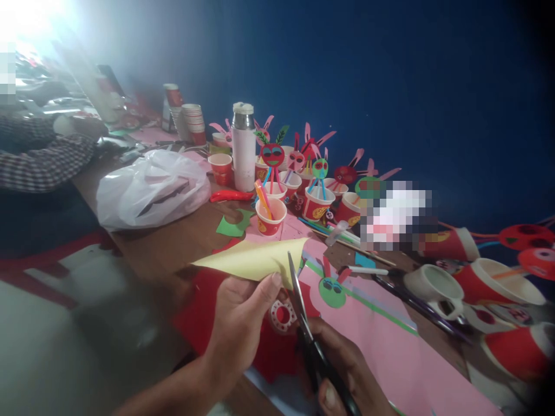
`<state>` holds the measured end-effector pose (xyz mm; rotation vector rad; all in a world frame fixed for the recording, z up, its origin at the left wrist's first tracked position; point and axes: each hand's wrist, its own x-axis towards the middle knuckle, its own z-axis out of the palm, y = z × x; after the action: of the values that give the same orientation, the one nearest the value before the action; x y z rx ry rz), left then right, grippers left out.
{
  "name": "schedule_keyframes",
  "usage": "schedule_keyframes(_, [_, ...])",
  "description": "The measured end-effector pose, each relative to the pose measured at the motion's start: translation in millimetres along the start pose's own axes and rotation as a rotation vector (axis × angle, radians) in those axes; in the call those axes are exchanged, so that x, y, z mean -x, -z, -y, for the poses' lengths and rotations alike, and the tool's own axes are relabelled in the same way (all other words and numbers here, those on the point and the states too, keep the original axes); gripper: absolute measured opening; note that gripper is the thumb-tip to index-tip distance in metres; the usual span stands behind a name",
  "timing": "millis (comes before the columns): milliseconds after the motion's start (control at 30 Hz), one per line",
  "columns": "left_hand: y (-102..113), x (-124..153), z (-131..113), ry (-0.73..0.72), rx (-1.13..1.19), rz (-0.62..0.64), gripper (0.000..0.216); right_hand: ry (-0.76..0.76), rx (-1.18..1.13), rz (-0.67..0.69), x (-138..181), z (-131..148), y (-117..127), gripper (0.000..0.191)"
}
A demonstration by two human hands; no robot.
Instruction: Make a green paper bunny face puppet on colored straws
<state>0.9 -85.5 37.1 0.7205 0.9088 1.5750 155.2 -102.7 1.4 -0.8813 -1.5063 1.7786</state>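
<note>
My left hand [238,315] pinches a sheet of yellow paper [255,260] between thumb and fingers, its pointed end toward the left. In my right hand [342,358] is a pair of black-handled scissors [303,309], the blades pointing up at the paper's right part. How far the blades are apart is hard to see. Below the paper lie red paper [271,352] and a white toothed ring [282,316]. Just right of the scissors, a green paper face [332,290] with red ears rests on pink paper [390,358].
Paper cups [318,202] with paper faces on straws line the wall side. A white flask [243,150], a plastic bag [151,188] and a cup with an orange tool [271,215] stand beyond my hands. A mug [433,286] is at right. Another person's checkered sleeve [47,156] shows at left.
</note>
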Motion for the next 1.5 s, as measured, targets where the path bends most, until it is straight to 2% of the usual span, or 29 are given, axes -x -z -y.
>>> schedule_keyframes(367, [2, 3, 3, 0.054, -0.081, -0.039, 0.021, -0.042, -0.017, -0.055, 3, 1, -3, 0.067])
schedule_keyframes(767, [1, 2, 1, 0.061, -0.049, 0.013, 0.024, -0.054, -0.07, -0.027, 0, 12, -6, 0.052])
schedule_keyframes(933, [4, 1, 0, 0.12, -0.004, 0.028, 0.016, -0.059, -0.049, -0.021, -1, 11, -5, 0.054])
schedule_keyframes(1033, [8, 3, -1, 0.171, 0.004, 0.057, 0.019, -0.053, -0.085, -0.01, -2, 7, -4, 0.056])
schedule_keyframes(1233, [15, 6, -4, 0.191, -0.046, 0.106, 0.018, -0.036, -0.124, -0.044, -3, -4, -2, 0.056])
schedule_keyframes(1500, [22, 4, -6, 0.201, -0.191, 0.098, 0.02, -0.059, -0.091, -0.078, 1, 3, -9, 0.057])
